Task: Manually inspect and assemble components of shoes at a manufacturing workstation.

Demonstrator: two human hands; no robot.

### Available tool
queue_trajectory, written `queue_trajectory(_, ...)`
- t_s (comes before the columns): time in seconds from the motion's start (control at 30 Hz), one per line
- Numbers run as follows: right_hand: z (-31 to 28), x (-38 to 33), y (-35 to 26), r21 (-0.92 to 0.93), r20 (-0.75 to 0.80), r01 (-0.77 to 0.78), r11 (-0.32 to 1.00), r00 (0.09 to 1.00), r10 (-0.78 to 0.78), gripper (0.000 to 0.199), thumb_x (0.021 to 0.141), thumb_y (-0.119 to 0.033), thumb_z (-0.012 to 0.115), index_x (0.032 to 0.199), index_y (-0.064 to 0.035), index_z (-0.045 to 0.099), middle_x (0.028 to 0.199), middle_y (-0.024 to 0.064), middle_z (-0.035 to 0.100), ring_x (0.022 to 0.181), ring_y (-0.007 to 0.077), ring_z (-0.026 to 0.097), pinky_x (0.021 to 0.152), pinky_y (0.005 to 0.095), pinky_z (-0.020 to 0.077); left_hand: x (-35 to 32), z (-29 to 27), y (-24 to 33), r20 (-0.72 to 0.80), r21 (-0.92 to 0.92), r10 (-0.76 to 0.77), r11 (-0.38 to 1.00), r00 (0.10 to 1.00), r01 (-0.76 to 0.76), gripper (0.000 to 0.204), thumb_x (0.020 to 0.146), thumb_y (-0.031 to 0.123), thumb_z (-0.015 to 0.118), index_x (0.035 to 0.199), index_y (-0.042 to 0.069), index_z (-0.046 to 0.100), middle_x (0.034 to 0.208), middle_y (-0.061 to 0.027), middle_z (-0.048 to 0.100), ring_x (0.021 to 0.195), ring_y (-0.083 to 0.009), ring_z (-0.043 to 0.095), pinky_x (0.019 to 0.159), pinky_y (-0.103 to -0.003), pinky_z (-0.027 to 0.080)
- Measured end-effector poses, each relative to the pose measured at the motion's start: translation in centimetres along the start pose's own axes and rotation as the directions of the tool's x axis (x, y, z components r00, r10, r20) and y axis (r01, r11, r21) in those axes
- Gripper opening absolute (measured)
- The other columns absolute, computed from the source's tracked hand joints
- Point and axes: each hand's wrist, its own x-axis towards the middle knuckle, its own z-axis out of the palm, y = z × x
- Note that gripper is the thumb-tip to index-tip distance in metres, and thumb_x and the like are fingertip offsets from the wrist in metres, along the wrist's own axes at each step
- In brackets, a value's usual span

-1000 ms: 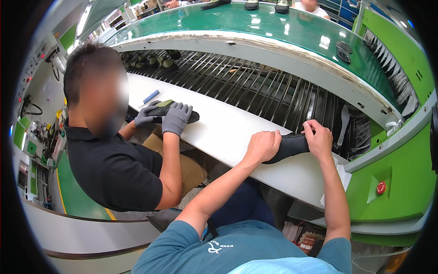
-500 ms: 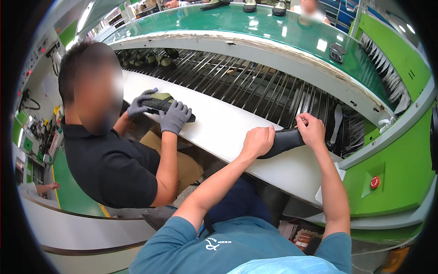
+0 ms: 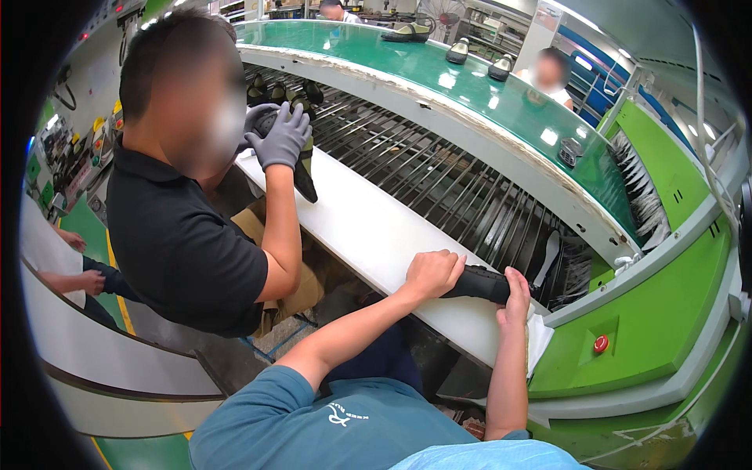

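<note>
Over the white ledge (image 3: 356,223) I hold a black shoe (image 3: 479,283) lengthwise between both hands. My left hand (image 3: 432,274) is closed around its left end. At the other end my right hand (image 3: 515,298) grips it, with the fingers fairly straight against the tip. A dark, bumpy surface of the shoe shows between my hands; the ends are partly covered by my fingers. To my left a co-worker in grey gloves (image 3: 283,139) holds a green and black shoe (image 3: 305,172) upright, toe down.
Beyond the ledge runs a bed of metal rods (image 3: 439,176), with several shoes (image 3: 294,94) at its far left. Above it is a green conveyor (image 3: 345,47) carrying several shoes. A green machine housing (image 3: 650,329) with a red button (image 3: 601,344) stands at right, near bristles (image 3: 638,188).
The shoe in my hands has turned from a smooth face to a bumpy one, and my right fingers have straightened. The co-worker has raised and tilted the other shoe. My view has shifted.
</note>
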Motion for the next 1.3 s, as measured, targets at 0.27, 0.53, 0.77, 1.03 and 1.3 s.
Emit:
queue_trajectory(0.27, -1.0, -6.6, -0.7, -0.205, 0.106, 0.222, 0.953, 0.973, -0.203, 0.037, 0.081, -0.014, 0.094, 0.110, -0.0042, 0.072, 0.105, 0.0026, 0.065, 0.096, 0.0155, 0.065, 0.090, 0.0298, 0.0542, -2.1, -1.2, 0.0, 0.044, -0.096, 0.000, 0.995, 0.999, 0.004, 0.043, 0.105, 0.032, 0.058, 0.074, 0.004, 0.069, 0.076, -0.0161, 0.069, 0.070, -0.0394, 0.067, 0.063, -0.050, 0.052)
queue_trajectory(0.53, -1.0, -10.6, -5.7, -0.414, 0.115, 0.572, 0.709, 0.805, -0.582, 0.032, 0.076, -0.007, 0.092, 0.099, -0.0035, 0.069, 0.114, 0.0052, 0.060, 0.109, 0.0189, 0.058, 0.102, 0.0336, 0.0446, -1.0, -3.1, -8.2, 0.012, -0.116, -0.303, 0.946, 0.953, 0.302, 0.032, 0.100, 0.035, 0.066, 0.092, 0.005, 0.077, 0.089, -0.0143, 0.073, 0.081, -0.0314, 0.072, 0.074, -0.043, 0.056)
queue_trajectory(0.77, 1.1, -14.4, -16.1, -0.245, 0.030, 0.932, 0.267, 0.283, -0.959, 0.042, 0.078, 0.004, 0.079, 0.118, -0.0015, 0.067, 0.134, 0.0110, 0.057, 0.124, 0.0251, 0.055, 0.115, 0.0426, 0.0388, -2.1, -2.8, -8.9, 0.026, -0.022, -0.008, 1.000, 1.000, 0.009, 0.011, 0.091, 0.021, 0.076, 0.093, 0.010, 0.076, 0.091, -0.0062, 0.072, 0.084, -0.0260, 0.070, 0.076, -0.040, 0.057)
queue_trajectory(1.03, 12.3, -5.3, -24.8, -0.314, 0.004, 0.868, -0.385, -0.404, -0.915, 0.050, 0.073, -0.005, 0.099, 0.113, -0.0019, 0.070, 0.125, 0.0131, 0.058, 0.113, 0.0232, 0.062, 0.098, 0.0378, 0.0565, -1.7, -2.9, -8.3, 0.036, -0.040, -0.024, 0.999, 0.999, 0.025, 0.008, 0.089, 0.017, 0.077, 0.090, 0.011, 0.073, 0.089, -0.0055, 0.069, 0.085, -0.0281, 0.068, 0.075, -0.042, 0.056)
queue_trajectory(1.3, 24.9, 8.8, -19.9, -0.643, 0.765, 0.726, -0.243, 0.602, -0.228, 0.075, 0.088, -0.072, 0.071, 0.140, -0.0185, 0.067, 0.161, -0.0018, 0.047, 0.140, 0.0410, 0.054, 0.114, 0.0490, 0.0498, -1.9, -2.4, -8.5, 0.004, -0.073, -0.070, 0.995, 0.998, 0.070, 0.006, 0.089, 0.015, 0.077, 0.089, 0.010, 0.073, 0.086, -0.0055, 0.069, 0.081, -0.0259, 0.068, 0.072, -0.038, 0.055)
